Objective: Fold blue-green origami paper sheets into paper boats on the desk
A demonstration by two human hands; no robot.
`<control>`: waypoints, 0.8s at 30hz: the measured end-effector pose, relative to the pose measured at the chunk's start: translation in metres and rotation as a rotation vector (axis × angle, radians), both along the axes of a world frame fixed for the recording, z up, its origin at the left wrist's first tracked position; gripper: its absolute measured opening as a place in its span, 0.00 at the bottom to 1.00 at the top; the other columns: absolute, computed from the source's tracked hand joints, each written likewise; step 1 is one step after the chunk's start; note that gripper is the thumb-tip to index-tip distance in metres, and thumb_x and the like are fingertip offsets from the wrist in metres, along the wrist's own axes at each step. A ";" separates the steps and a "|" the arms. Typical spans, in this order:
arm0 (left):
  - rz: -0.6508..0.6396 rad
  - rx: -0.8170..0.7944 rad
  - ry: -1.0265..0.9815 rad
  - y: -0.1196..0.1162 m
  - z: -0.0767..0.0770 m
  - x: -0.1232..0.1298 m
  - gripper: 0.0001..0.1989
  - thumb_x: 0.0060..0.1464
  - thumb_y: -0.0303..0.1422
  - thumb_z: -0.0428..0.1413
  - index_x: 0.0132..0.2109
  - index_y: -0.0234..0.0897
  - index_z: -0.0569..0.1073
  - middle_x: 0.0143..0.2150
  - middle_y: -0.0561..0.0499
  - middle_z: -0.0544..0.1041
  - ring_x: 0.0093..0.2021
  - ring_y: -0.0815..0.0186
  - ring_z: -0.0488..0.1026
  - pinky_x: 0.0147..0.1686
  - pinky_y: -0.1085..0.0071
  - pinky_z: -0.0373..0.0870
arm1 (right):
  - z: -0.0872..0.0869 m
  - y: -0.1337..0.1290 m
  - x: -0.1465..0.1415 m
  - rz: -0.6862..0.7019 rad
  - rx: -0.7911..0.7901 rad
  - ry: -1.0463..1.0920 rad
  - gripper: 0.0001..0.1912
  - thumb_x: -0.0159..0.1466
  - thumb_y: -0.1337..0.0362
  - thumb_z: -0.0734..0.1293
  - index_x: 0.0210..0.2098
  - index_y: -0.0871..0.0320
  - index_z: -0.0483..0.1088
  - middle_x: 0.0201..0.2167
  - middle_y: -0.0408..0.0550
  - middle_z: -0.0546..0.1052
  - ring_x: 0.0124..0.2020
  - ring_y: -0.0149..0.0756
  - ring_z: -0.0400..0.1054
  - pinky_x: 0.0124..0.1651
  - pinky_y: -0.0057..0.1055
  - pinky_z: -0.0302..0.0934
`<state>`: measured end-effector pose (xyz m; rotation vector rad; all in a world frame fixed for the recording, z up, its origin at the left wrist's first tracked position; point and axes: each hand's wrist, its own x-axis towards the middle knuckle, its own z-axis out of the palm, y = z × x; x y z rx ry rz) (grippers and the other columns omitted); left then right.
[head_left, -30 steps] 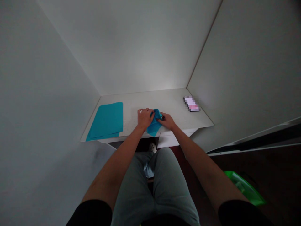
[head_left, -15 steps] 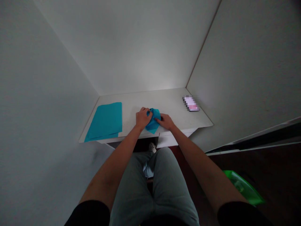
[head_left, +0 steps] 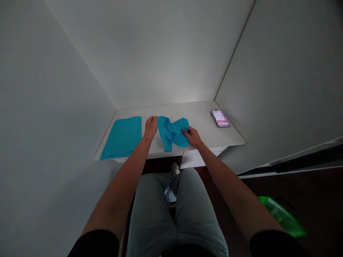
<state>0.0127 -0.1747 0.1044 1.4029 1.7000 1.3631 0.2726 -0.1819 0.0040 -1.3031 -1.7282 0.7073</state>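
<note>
Head view: looked down on a white desk (head_left: 198, 116) boxed in by pale walls (head_left: 150, 53), with folded teal sheets (head_left: 121, 137) at its left and a blurred flat object (head_left: 220, 118) at the far right. Found a crumpled teal sheet (head_left: 174, 132) mid-desk, loosely spread. Left hand (head_left: 150, 126) just beside it, fingers narrowly bunched, holding nothing visible. Right hand (head_left: 191, 137) on its right edge, fingers hidden, grip impossible to tell. Light, flat pressure probably wiser than pulling on such creasable stuff. Inner folds hidden.
</note>
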 end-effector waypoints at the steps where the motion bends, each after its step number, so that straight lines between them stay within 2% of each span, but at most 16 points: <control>1: 0.027 -0.008 0.013 0.000 -0.004 -0.004 0.16 0.67 0.31 0.50 0.28 0.42 0.62 0.28 0.55 0.65 0.32 0.64 0.64 0.35 0.66 0.60 | 0.000 0.000 0.000 0.007 -0.004 0.017 0.27 0.68 0.37 0.64 0.40 0.55 0.77 0.34 0.49 0.80 0.35 0.42 0.70 0.40 0.37 0.65; 4: 0.067 -0.026 0.070 0.001 -0.015 -0.012 0.13 0.68 0.32 0.52 0.31 0.41 0.65 0.31 0.54 0.70 0.36 0.63 0.68 0.39 0.67 0.63 | 0.001 0.000 -0.001 0.053 -0.036 0.078 0.29 0.68 0.35 0.64 0.46 0.54 0.78 0.39 0.50 0.82 0.37 0.43 0.72 0.45 0.39 0.68; 7: 0.077 -0.027 0.088 -0.003 -0.025 -0.011 0.11 0.70 0.37 0.52 0.37 0.41 0.68 0.37 0.50 0.77 0.41 0.61 0.73 0.44 0.66 0.66 | 0.001 0.000 -0.001 0.082 -0.072 0.154 0.31 0.67 0.33 0.65 0.50 0.54 0.78 0.43 0.51 0.84 0.42 0.46 0.75 0.48 0.41 0.71; 11: -0.030 -0.058 0.028 -0.019 -0.039 0.003 0.14 0.71 0.46 0.54 0.49 0.39 0.72 0.45 0.45 0.82 0.45 0.58 0.78 0.47 0.64 0.71 | 0.000 0.001 0.000 0.092 -0.099 0.238 0.32 0.65 0.32 0.66 0.48 0.54 0.77 0.43 0.51 0.84 0.44 0.47 0.76 0.49 0.42 0.73; 13: -0.102 -0.069 0.011 -0.027 -0.049 0.010 0.16 0.68 0.46 0.58 0.51 0.39 0.73 0.47 0.44 0.83 0.46 0.56 0.79 0.48 0.64 0.72 | 0.000 0.002 0.001 0.086 -0.098 0.265 0.30 0.65 0.34 0.67 0.46 0.54 0.77 0.42 0.51 0.83 0.43 0.46 0.77 0.49 0.42 0.73; 15: -0.153 -0.071 0.006 -0.033 -0.059 0.015 0.14 0.67 0.44 0.58 0.49 0.38 0.76 0.46 0.44 0.84 0.46 0.56 0.79 0.48 0.63 0.72 | 0.000 0.003 0.003 0.070 -0.099 0.279 0.29 0.65 0.34 0.67 0.44 0.55 0.76 0.41 0.51 0.83 0.42 0.46 0.77 0.48 0.41 0.73; 18: -0.153 -0.080 0.014 -0.033 -0.067 0.013 0.14 0.68 0.42 0.55 0.39 0.38 0.77 0.37 0.48 0.82 0.41 0.58 0.77 0.44 0.65 0.71 | 0.000 0.003 0.005 0.039 -0.119 0.275 0.30 0.64 0.33 0.67 0.42 0.55 0.76 0.38 0.50 0.83 0.40 0.46 0.76 0.44 0.40 0.73; 21: -0.100 -0.075 0.025 -0.029 -0.067 0.005 0.17 0.68 0.42 0.55 0.31 0.39 0.72 0.30 0.51 0.76 0.36 0.61 0.73 0.40 0.67 0.69 | -0.001 0.004 0.006 0.036 -0.143 0.301 0.32 0.62 0.31 0.68 0.42 0.55 0.77 0.38 0.50 0.83 0.39 0.47 0.76 0.42 0.40 0.73; 24: -0.105 -0.073 -0.013 -0.025 -0.064 0.001 0.16 0.68 0.41 0.56 0.31 0.39 0.72 0.30 0.52 0.75 0.35 0.62 0.71 0.41 0.67 0.69 | -0.002 0.003 0.005 0.050 -0.169 0.327 0.33 0.61 0.30 0.69 0.41 0.55 0.77 0.37 0.51 0.84 0.36 0.47 0.76 0.41 0.40 0.73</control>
